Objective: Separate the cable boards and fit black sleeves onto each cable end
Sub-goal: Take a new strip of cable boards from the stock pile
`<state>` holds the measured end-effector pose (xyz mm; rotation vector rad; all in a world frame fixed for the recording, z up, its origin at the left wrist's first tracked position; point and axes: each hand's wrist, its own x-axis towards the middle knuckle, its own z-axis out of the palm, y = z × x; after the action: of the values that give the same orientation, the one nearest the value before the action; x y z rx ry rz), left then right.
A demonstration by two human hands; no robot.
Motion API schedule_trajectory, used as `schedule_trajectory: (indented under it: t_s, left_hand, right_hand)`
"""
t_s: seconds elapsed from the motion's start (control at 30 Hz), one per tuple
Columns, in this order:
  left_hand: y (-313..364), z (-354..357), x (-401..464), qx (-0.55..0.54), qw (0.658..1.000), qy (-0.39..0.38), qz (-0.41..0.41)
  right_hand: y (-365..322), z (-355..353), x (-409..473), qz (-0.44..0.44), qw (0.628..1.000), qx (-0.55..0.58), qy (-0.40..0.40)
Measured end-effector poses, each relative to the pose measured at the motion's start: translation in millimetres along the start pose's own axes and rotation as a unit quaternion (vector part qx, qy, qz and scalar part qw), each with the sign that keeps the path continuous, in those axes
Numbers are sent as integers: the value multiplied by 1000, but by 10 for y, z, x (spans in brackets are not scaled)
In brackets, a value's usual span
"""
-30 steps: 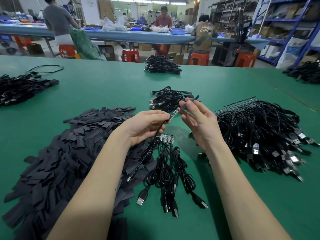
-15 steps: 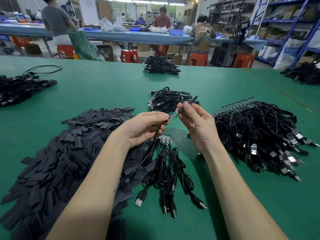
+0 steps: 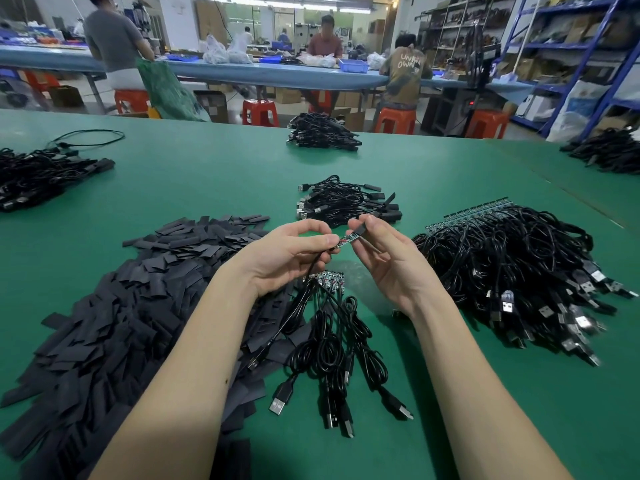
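Your left hand (image 3: pixel 291 252) pinched the cable board (image 3: pixel 347 240); your right hand (image 3: pixel 384 251), at 3 o'clock, pinched the black sleeve (image 3: pixel 360 231) onto it.

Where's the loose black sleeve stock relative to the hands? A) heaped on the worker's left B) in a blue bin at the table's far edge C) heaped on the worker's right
A: the pile of flat black sleeves spreads over the green table beside the left hand.

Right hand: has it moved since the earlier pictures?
Yes, right hand shifted slightly left against the small cable pile, nearer the circuit board in the left hand.
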<state>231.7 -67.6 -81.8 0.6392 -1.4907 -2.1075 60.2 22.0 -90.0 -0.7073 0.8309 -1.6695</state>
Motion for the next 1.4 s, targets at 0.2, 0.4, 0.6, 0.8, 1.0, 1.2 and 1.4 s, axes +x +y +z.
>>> schedule_trajectory:
  t_s: [0.2, 0.4, 0.6, 0.8, 1.0, 1.2, 1.4]
  left_hand:
    - [8, -9, -7, 2, 1000, 2, 16]
    - [5, 11, 8, -5, 999, 15, 36]
    - [-7, -21, 16, 9, 999, 3, 34]
    - [-9, -36, -13, 30, 998, -31, 38]
    - [-19, 17, 9, 21, 998, -6, 60]
    - [-41, 117, 66, 49, 989, 54, 128]
    - [-53, 175, 83, 154, 965, 92, 192]
  right_hand:
    - [-72, -73, -23, 9, 998, -50, -33]
    - [-81, -100, -14, -31, 996, -58, -55]
    - [-24, -55, -11, -47, 995, -59, -60]
    - [-36, -69, -40, 0, 996, -59, -71]
    - [-19, -36, -33, -22, 995, -67, -74]
    - [-170, -79, -33, -22, 992, -101, -73]
    - [-211, -86, -6, -32, 997, -66, 15]
